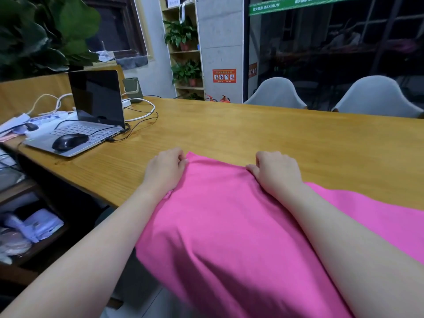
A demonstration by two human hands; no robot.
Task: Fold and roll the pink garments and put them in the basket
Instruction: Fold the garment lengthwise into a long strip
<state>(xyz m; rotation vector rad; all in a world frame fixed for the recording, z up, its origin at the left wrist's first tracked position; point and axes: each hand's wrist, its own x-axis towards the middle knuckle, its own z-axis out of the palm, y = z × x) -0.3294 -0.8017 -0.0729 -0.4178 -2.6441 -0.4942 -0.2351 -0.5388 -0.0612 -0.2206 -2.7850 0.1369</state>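
Observation:
A bright pink garment (220,221) lies over the near edge of the wooden table (252,134) and hangs down toward me. My left hand (166,167) pinches the garment's far left corner with curled fingers. My right hand (275,171) grips the far edge further right, knuckles up. Both hands sit on the tabletop at the cloth's top edge. More pink cloth (378,214) spreads out to the right behind my right forearm. No basket is in view.
An open laptop (91,115) with a black mouse (68,141) on it and cables (142,113) sits at the table's left. Two grey chairs (275,92) stand behind the far edge. A low shelf with bagged items (34,226) is down at my left.

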